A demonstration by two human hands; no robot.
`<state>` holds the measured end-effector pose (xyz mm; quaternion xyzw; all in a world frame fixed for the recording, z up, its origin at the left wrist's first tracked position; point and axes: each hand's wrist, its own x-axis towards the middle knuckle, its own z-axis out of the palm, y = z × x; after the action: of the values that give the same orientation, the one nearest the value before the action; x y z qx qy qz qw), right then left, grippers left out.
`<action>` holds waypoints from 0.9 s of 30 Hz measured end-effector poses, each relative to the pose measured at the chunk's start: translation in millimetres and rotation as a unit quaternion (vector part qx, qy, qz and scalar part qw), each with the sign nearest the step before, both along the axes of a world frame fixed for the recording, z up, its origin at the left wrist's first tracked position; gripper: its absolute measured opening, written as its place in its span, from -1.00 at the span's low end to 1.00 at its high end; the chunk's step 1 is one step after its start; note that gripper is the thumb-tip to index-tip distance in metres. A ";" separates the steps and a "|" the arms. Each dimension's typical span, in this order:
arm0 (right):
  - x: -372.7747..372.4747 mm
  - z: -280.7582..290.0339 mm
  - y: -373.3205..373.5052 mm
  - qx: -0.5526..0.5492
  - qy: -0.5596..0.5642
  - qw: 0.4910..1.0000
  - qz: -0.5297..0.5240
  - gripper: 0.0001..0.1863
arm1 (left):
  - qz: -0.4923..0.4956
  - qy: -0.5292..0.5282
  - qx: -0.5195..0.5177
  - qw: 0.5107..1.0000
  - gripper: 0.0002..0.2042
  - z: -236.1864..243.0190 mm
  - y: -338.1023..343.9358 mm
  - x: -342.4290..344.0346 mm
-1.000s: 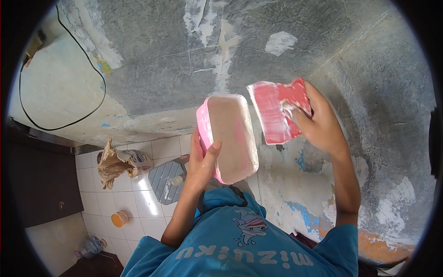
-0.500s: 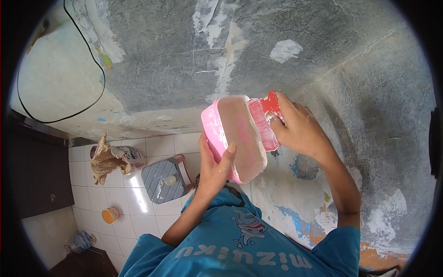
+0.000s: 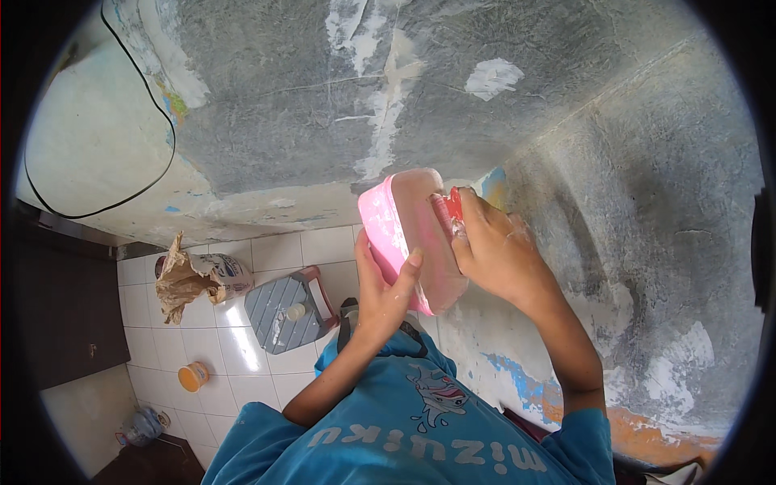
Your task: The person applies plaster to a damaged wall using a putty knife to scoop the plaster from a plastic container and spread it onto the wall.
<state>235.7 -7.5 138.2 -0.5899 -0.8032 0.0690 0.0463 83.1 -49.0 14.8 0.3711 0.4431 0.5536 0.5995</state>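
My left hand (image 3: 386, 283) grips a pink plastic tub (image 3: 380, 212) by its near side, thumb over the rim. The tub is tilted, and a pale whitish paste coats its inside and rim. In my right hand (image 3: 503, 255) is a red putty scraper (image 3: 455, 208), its handle wrapped by my fingers. The scraper's blade reaches into the tub's opening at the right side; the hand and the tub's wall hide much of it. White smears show on the fingers of my right hand.
Ahead is a grey wall (image 3: 275, 121) with white patches; another wall meets it at right. On the tiled floor at left stand a grey jerrycan (image 3: 279, 315), a container with a torn brown paper bag (image 3: 182, 283), and an orange tub (image 3: 193, 376). A black cable (image 3: 153, 97) hangs at upper left.
My right hand has moved left and slightly down, bringing the scraper from beside the tub's rim into its opening. The tub has turned a little and stays in my left hand.
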 end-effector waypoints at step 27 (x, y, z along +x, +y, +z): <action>-2.2 -11.1 -24.6 0.006 0.096 0.995 0.019 -0.62 | -0.082 -0.188 -0.013 0.979 -0.27 -8.5 -7.6 -4.3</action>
<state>233.5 -32.2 127.1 -0.5651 -0.8065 0.1213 0.1249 78.8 -56.7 6.3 0.2876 0.2976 0.5568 0.7202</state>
